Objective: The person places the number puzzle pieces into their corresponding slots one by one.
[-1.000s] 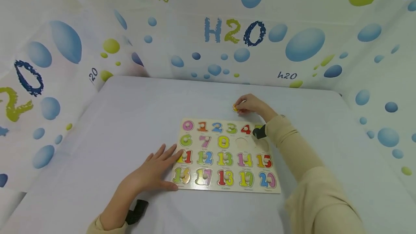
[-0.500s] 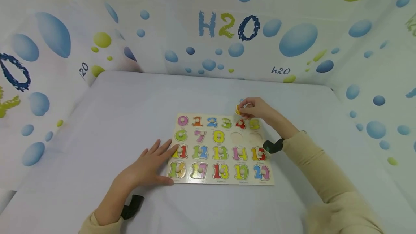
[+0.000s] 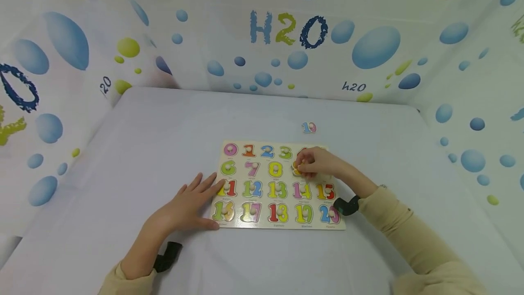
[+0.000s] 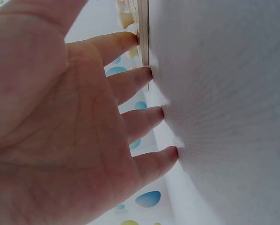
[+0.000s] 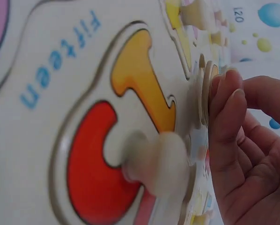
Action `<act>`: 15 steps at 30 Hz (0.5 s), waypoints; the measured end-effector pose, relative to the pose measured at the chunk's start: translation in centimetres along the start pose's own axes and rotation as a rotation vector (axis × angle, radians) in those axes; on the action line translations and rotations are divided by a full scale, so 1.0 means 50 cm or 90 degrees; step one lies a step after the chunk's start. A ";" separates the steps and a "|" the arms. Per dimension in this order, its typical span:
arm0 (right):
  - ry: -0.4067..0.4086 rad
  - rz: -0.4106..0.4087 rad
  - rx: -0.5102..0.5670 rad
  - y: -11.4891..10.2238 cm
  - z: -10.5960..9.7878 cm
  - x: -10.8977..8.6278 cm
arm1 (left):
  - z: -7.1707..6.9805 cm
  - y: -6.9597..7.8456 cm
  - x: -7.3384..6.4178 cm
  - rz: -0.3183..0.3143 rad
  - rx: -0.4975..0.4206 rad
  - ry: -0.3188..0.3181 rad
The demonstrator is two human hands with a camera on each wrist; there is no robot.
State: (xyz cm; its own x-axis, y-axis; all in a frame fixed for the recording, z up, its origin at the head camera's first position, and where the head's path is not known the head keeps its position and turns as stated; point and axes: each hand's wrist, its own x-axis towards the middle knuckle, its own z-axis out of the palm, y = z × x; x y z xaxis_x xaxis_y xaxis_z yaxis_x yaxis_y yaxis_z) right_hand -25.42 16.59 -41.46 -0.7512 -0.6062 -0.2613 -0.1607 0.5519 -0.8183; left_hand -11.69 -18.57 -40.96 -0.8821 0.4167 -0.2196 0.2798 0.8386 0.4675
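Observation:
A wooden number puzzle board (image 3: 241,168) lies flat on the white table, most of its colourful knobbed numbers seated. My right hand (image 3: 321,164) pinches a yellow number piece (image 3: 296,168), apparently the 9, at the recess right of the 8. In the right wrist view this piece (image 5: 204,93) stands tilted against the board; whether it sits in its recess I cannot tell. My left hand (image 3: 184,207) has its fingers spread, some fingertips touching the board's left edge and others on the table. Beyond the board lies a blue and pink number 10 piece (image 3: 309,127).
The white tablecloth (image 3: 172,126) reaches back to a curtain (image 3: 229,35) printed with blue and green drops. Close to the right wrist camera is the 15 piece (image 5: 144,84) with its raised knob. Part of the board's second row is hidden behind my right hand.
My right hand has carried the yellow piece from behind the board toward me, down to the second row. The 10 piece is now uncovered. My left hand stays at the board's edge.

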 end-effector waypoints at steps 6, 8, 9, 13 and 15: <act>-0.015 0.011 -0.021 -0.007 0.009 0.000 | -0.002 -0.001 -0.001 -0.001 -0.005 -0.001; -0.025 0.012 -0.024 -0.008 0.008 0.000 | 0.000 -0.001 0.000 0.001 -0.006 0.002; -0.032 0.011 -0.027 -0.008 0.006 0.000 | 0.000 -0.001 0.000 0.001 -0.006 0.002; -0.069 0.000 -0.048 -0.012 -0.003 0.005 | 0.000 -0.002 0.000 0.004 -0.005 0.003; -0.083 -0.004 -0.062 -0.016 -0.006 0.008 | -0.001 -0.002 0.001 0.004 -0.003 0.002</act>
State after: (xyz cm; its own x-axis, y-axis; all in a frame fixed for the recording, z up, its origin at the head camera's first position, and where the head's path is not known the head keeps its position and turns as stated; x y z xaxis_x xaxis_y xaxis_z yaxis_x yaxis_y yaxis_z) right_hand -25.80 16.06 -40.74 -0.6619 -0.6752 -0.3254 -0.2316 0.5972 -0.7679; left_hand -11.77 -18.67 -40.99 -0.8813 0.4212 -0.2143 0.2835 0.8339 0.4735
